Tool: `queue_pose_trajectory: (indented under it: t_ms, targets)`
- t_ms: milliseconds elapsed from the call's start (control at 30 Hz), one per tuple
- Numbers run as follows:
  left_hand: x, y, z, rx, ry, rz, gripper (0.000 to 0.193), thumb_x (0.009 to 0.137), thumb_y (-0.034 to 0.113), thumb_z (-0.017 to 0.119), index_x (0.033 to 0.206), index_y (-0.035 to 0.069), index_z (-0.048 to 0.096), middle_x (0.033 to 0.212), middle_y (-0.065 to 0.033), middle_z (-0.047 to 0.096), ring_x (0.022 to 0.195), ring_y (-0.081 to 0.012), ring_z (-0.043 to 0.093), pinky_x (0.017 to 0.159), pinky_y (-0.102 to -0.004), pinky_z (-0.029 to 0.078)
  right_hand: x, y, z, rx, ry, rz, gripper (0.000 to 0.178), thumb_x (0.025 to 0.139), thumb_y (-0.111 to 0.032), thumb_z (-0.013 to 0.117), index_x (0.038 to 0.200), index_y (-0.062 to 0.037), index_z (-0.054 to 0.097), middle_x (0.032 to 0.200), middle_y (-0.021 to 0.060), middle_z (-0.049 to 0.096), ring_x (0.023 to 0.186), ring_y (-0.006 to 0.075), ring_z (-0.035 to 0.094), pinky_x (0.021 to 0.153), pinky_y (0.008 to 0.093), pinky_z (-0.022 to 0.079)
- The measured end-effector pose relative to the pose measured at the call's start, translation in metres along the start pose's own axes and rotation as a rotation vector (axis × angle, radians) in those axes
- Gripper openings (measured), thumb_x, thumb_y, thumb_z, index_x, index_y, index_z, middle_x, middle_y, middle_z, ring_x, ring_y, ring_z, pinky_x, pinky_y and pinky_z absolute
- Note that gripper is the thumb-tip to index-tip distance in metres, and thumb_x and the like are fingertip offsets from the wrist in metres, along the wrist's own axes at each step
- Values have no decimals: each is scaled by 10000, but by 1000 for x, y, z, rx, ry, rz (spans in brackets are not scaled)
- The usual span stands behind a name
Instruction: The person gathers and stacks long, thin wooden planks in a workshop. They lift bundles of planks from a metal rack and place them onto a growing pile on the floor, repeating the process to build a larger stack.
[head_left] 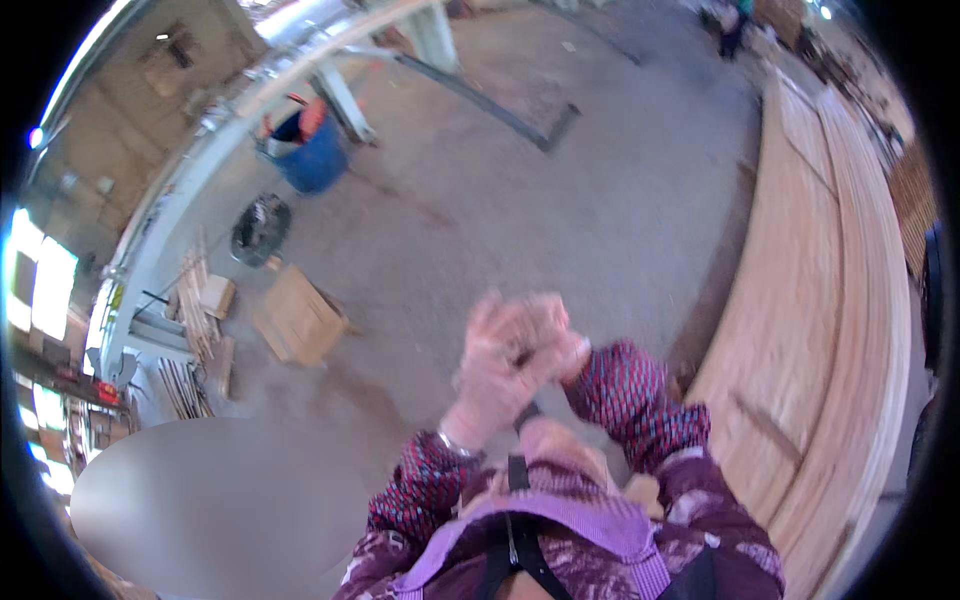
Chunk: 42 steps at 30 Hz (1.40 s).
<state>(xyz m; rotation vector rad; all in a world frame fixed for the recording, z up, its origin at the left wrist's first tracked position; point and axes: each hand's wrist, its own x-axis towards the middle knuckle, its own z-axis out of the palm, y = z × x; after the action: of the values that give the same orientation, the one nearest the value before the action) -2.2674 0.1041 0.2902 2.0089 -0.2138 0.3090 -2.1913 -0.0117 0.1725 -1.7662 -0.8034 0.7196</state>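
Both hands are raised together in front of the chest, above the bare concrete floor (620, 220). The left hand (490, 375) is bent with its fingers partly curled, and the right hand (562, 352) meets it, also partly closed, the two touching. Motion blur affects this area, so it cannot be told whether anything small is gripped between them. A band (458, 446) circles the left wrist (pale, seemingly metallic). Patterned sleeves (625, 395) cover the forearms, and a purple strap (560, 513) crosses the clothing below. The nearest work material, a long stack of pale wood sheets (775, 350), lies to the right, apart from both hands. On the left, a brown cardboard piece (300, 318) rests on the floor near a dark round tub (262, 230); farther off stands a blue bucket (315, 168) with orange material inside.
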Motion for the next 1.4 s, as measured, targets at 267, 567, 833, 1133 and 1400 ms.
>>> queue_pose_trajectory:
  t_ms: [267,567,833,1133,1400]
  targets:
    - [72,-69,-33,62,137,-296,266,799,256,776,1012,96,775,1126,-58,737,1126,-222,638,1066,-390,407,131,-30,-20,-883,-515,16,380,880,-344,594,1210,-170,664,1211,78,668,1070,272,666,827,464,511]
    - [99,-242,-73,-99,505,-707,363,867,296,750,1095,16,719,1025,-121,750,989,-213,711,914,-331,543,276,12,0,-923,-642,21,463,903,-424,562,1295,-188,634,1372,80,612,1221,311,598,998,452,477]
    - [241,-315,-145,-611,253,-632,404,935,302,662,1193,-10,675,1170,-144,700,1149,-225,628,999,-352,487,428,59,-72,-949,-366,-53,394,877,-386,584,1208,-205,700,1223,107,688,1193,286,628,922,511,516]
    - [354,-509,-286,293,-84,-499,572,981,458,548,1354,25,585,1410,-194,560,1316,-343,519,1118,-386,395,579,24,-101,-687,-404,331,383,887,-401,557,1037,-93,729,1036,187,723,991,391,692,833,508,534]
    - [498,-592,-483,455,141,-543,611,972,480,552,1374,20,562,1405,-199,562,1321,-341,518,1127,-388,385,790,53,-132,-837,-582,220,379,903,-416,551,1038,-113,733,1040,167,727,998,389,693,821,521,538]
